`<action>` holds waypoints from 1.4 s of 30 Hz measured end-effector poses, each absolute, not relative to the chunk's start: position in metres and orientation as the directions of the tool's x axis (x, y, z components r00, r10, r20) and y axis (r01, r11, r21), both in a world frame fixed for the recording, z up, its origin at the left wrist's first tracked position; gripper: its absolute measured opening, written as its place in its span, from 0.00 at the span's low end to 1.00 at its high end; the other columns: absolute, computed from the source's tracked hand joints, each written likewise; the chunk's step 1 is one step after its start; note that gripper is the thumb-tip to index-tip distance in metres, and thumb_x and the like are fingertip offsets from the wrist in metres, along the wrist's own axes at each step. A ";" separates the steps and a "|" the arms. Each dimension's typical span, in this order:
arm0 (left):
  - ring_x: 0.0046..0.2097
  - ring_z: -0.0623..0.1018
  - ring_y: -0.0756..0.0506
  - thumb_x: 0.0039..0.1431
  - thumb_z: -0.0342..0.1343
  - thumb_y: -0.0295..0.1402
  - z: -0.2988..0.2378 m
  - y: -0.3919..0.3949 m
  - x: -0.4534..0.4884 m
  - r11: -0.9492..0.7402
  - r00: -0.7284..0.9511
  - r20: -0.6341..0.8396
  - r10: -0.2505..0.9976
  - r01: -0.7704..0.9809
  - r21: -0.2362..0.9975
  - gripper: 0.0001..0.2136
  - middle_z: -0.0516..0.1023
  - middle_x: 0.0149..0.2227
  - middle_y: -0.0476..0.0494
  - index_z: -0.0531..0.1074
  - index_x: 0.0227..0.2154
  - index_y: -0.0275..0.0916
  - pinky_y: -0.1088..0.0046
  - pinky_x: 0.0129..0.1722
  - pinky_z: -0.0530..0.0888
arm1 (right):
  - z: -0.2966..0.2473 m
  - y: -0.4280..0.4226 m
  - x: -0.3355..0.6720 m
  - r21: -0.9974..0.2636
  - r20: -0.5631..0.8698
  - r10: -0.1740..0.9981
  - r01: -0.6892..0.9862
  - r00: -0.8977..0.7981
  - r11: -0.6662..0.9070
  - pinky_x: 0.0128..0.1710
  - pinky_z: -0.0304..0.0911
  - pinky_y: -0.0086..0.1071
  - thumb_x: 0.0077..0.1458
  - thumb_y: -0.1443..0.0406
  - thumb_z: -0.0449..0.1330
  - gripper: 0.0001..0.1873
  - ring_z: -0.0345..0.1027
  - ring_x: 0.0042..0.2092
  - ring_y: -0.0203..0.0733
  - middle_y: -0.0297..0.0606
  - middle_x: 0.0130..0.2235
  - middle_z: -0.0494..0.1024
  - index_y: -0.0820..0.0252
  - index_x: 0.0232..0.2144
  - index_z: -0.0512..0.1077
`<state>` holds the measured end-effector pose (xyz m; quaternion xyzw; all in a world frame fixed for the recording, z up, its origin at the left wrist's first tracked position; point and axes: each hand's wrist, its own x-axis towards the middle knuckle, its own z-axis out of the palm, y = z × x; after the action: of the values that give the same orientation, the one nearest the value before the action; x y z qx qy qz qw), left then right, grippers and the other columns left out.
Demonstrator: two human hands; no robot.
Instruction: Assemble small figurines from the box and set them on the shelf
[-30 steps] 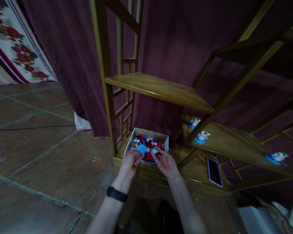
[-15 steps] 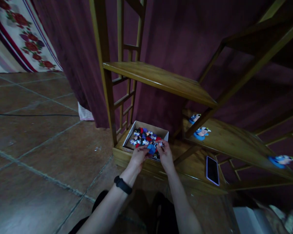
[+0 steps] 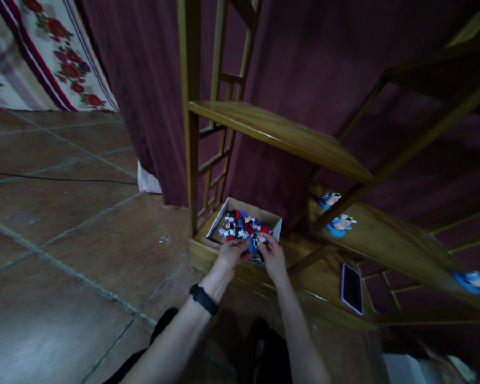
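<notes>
Over the near side of an open cardboard box [image 3: 274, 223], my two hands meet around a small figurine with a blue base [image 3: 252, 246]. My left hand [image 3: 229, 258] is closed on its blue part, with a black band on that wrist. At the other side, my right hand [image 3: 274, 258] pinches the whitish part with thumb and fingertips. Fingers hide some of the figurine. Jumbled in the box lie several small figurines [image 3: 240, 223] in red, black, white and purple.
The box stands on the low wooden shelf. Right of it lies a phone [image 3: 352, 289]. Blue-based figurines [image 3: 341, 225] stand on the raised shelf, another figurine [image 3: 474, 281] farther right. A wooden shelf board [image 3: 280, 136] juts out above the box. Purple curtain [image 3: 152, 96] hangs behind.
The view has shifted slightly, so the shelf appears farther right. In my hands the figurine has turned: its round blue base faced me before, and now more of its white part shows.
</notes>
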<state>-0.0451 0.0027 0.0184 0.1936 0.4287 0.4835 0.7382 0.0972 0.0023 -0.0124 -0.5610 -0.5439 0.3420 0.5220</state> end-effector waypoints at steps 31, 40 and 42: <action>0.20 0.73 0.52 0.45 0.64 0.26 0.019 0.006 -0.065 0.599 0.239 -0.579 0.779 -0.553 0.579 0.06 0.75 0.19 0.44 0.72 0.20 0.32 0.80 0.20 0.71 | 0.013 -0.006 0.085 -0.844 0.275 0.960 0.464 -0.057 0.269 0.47 0.61 0.36 0.52 0.63 0.55 0.16 0.68 0.45 0.43 0.35 0.45 0.75 0.50 0.44 0.72; 0.21 0.74 0.52 0.41 0.65 0.25 0.016 0.003 -0.070 0.565 0.191 -0.576 0.795 -0.579 0.588 0.07 0.75 0.21 0.44 0.71 0.20 0.32 0.79 0.23 0.72 | 0.019 -0.012 0.076 -0.807 0.309 0.946 0.500 -0.096 0.315 0.50 0.60 0.37 0.54 0.65 0.53 0.16 0.66 0.47 0.43 0.35 0.46 0.74 0.48 0.45 0.71; 0.22 0.74 0.52 0.41 0.66 0.24 0.015 0.002 -0.071 0.575 0.184 -0.591 0.786 -0.570 0.587 0.07 0.75 0.21 0.44 0.71 0.20 0.32 0.79 0.24 0.72 | 0.017 -0.013 0.073 -0.793 0.313 0.943 0.514 -0.116 0.327 0.50 0.59 0.37 0.54 0.65 0.52 0.17 0.67 0.47 0.43 0.35 0.46 0.74 0.48 0.45 0.71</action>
<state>-0.0714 0.0021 0.0151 0.1180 0.4577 0.4456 0.7603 0.0731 -0.0129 0.0171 -0.5195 -0.7009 0.2582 0.4149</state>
